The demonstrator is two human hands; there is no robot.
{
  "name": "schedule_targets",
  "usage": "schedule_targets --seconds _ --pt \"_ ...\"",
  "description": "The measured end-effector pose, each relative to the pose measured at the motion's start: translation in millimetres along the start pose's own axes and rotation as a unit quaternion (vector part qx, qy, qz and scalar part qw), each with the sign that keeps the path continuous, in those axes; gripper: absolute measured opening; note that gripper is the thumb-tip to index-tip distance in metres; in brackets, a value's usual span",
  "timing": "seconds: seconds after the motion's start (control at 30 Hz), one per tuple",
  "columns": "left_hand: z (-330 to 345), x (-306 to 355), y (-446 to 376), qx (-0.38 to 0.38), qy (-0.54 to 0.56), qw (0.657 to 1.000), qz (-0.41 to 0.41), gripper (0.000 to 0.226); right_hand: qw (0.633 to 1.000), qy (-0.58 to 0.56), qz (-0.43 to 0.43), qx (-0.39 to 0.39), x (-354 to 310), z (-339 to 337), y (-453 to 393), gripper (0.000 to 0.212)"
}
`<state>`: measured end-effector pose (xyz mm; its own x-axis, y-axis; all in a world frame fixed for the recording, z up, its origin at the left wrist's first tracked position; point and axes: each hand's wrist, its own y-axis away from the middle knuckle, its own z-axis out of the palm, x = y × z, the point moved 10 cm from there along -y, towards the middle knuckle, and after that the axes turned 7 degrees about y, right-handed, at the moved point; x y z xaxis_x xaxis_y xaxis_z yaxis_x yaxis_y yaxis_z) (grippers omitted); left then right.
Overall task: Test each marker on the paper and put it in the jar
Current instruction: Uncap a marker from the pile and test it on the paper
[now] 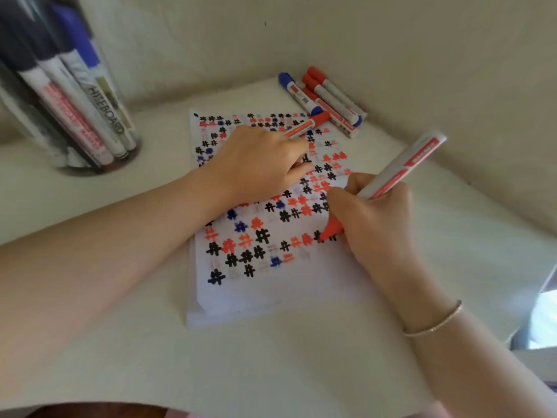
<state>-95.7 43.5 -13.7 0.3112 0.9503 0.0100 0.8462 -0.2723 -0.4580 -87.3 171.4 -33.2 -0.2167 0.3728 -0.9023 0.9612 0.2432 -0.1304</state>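
red marker at the paper, jar waiting at the far left

a pale, cream-coloured table (271, 357) fills the view, set into a corner of plain beige wall (391, 40). on it lies a white sheet of paper (271, 291), on top of a thin stack, most of it covered in rows of small hash marks in black, red and blue.

at the far left stands a clear jar (75, 116) holding several markers upright and tilted, with dark and blue caps and white barrels, one printed "whiteboard".

the left hand (259, 164) rests on the upper part of the paper, its fingers curled round a red marker cap (306, 126) that juts out toward the far corner.

the right hand (373, 218) pinches an uncapped red marker (401, 167) low on its white and red barrel, just above the red nose; the barrel leans up and away over the hand, and the tip meets the paper at the right end of a row of marks. a thin bracelet (434, 324) circles that wrist.

near the corner, just beyond the paper, a small pile of markers (325, 98) lies side by side, with red and blue caps.
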Motion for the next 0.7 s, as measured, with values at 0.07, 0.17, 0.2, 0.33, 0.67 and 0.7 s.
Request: schedule_targets --seconds 0.07,0.17,0.2,0.33,0.67,0.7 --pt "0.0 1.4 -1.0 -0.002 0.002 1.0 0.006 0.033 1.0 0.018 -0.005 0.001 0.2 0.1 -0.4 0.021" --pt "1.6 1.4 -1.5 -0.008 -0.006 1.0 0.01 0.033 0.999 0.04 -0.017 0.004 -2.1 1.0 0.7 0.024" --pt "2.3 1.1 -1.7 -0.012 -0.008 1.0 0.01 0.032 0.999 0.043 -0.017 0.003 -2.4 1.8 1.2 0.023" --pt "3.5 1.6 -2.0 -0.021 -0.01 1.0 0.012 0.032 0.999 0.048 -0.014 -0.015 -4.1 4.8 3.1 0.023" --pt "3.2 1.2 -0.7 -0.028 -0.016 0.999 0.007 0.032 0.996 0.073 -0.046 -0.005 -10.8 6.7 6.4 0.026" --pt "3.0 1.0 -0.6 -0.027 -0.016 0.999 0.007 0.032 0.996 0.072 -0.046 -0.005 -11.1 6.1 6.5 0.026"
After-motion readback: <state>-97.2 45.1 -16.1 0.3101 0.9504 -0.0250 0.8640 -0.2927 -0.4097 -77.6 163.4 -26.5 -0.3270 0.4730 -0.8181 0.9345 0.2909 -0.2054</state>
